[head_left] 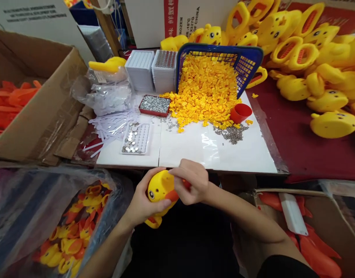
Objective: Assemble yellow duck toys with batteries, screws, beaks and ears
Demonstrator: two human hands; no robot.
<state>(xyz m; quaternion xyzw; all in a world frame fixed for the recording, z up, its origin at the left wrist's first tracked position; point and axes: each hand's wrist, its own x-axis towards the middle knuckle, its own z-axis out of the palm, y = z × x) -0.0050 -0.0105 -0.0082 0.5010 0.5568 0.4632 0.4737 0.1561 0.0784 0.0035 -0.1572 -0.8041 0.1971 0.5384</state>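
Note:
My left hand (144, 200) is wrapped round a yellow toy duck head (158, 187) with a black-and-white eye and small dark holes. It is held above my lap, just in front of the table edge. An orange beak (173, 195) sits at the duck head's right side. Curled fingers of my right hand (193, 181) grip the beak, with some orange showing between them. Part of the beak is hidden behind these fingers. A yellow loop (153, 222) of the toy sticks out below my left hand.
On the table are a blue basket (249, 73) spilling yellow plastic pieces (206, 88), a red cup (241, 112), a tray of screws (155, 105) and a tray of metal discs (136, 138). Yellow ducks (333, 123) pile up right. Boxes with orange parts (319, 247) flank me.

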